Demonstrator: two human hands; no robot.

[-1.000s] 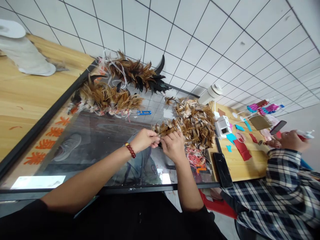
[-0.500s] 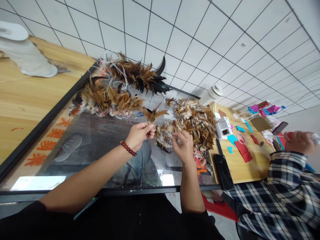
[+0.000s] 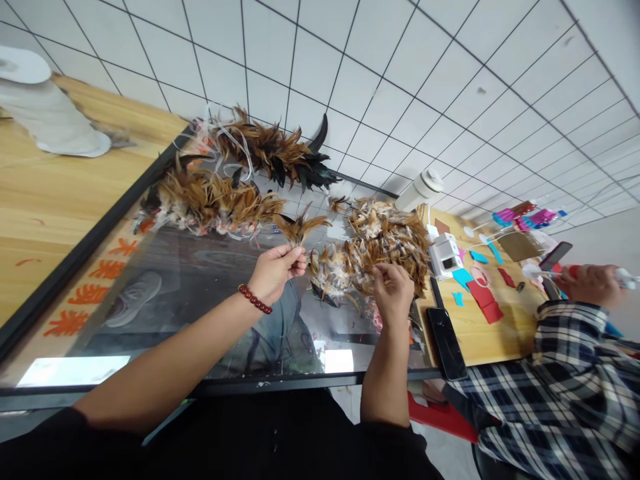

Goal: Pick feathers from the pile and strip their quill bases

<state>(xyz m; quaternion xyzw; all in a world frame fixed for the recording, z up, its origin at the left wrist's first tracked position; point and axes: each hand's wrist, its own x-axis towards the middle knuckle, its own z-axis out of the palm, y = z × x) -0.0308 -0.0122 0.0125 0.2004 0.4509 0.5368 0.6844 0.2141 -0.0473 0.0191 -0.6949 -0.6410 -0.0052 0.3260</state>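
Brown feathers (image 3: 299,230) fan upward from the pinched fingers of my left hand (image 3: 277,270), which wears a red bead bracelet (image 3: 255,299). My right hand (image 3: 393,293) is at the lower edge of a large heap of brown and cream feathers (image 3: 385,233). Its thumb and fingertips are pressed together; whatever is between them is too small to make out. Paler fluffy feathers (image 3: 330,270) lie between my two hands. Two thick rows of feathers, one lighter brown (image 3: 215,200) and one darker (image 3: 280,153), rest at the back left of the glass tabletop (image 3: 200,267).
A black phone (image 3: 447,343) lies at the table's right edge. Behind the heap stands a white bottle (image 3: 420,190), near a white device (image 3: 444,255). At right, a person in a checked shirt (image 3: 575,340) works beside red and blue pieces. A white roll (image 3: 60,113) sits far left.
My right hand has moved right, from the pale feathers to the larger heap. My left hand has stayed nearly in place, with its feathers turned slightly.
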